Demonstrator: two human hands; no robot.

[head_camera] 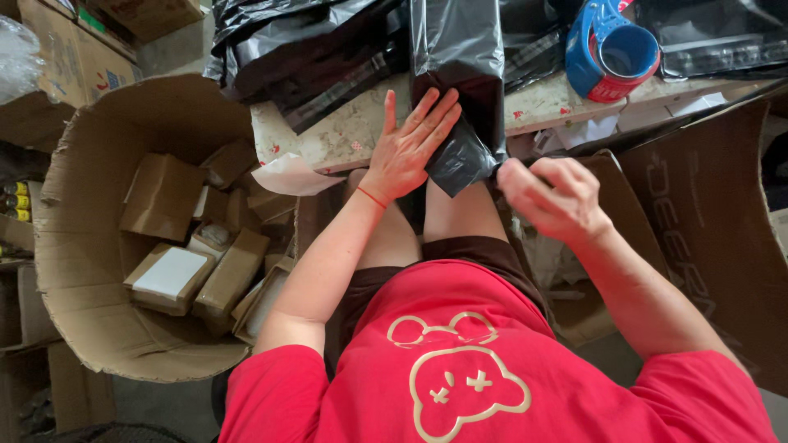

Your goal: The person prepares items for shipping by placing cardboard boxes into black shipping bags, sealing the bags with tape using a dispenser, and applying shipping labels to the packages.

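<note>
- Left hand (408,148) is down flat, fingers spread and straight, palm pressing on the black plastic mailing bag (460,90) right at the table's near edge.
- A thin red band sits round that left wrist.
- The bag lies lengthwise away from the person on the pale, speckled table (345,131); its near end droops over the edge toward the knees.
- Right hand (552,197) sits just off the bag's lower right corner, fingers curled in together; it is blurred, so I cannot tell whether they are pinching the corner or a strip of it.
- Behind the bag, more black plastic bags (304,49) are heaped across the back of the table.
- Far right on the table, a blue tape dispenser (611,49) with a red roll, well apart from both hands.
- A white slip of paper (287,174) hangs at the table edge, just left of the left wrist.
- Down on the left, a big open cardboard box (74,246) holding small brown cartons (164,197), one with a white top (171,273).
- On the right, flattened cardboard (706,221) leans beside the right arm.
- The person wears a red shirt (460,369) with a pale cartoon outline on it and dark shorts, knees under the table edge.
</note>
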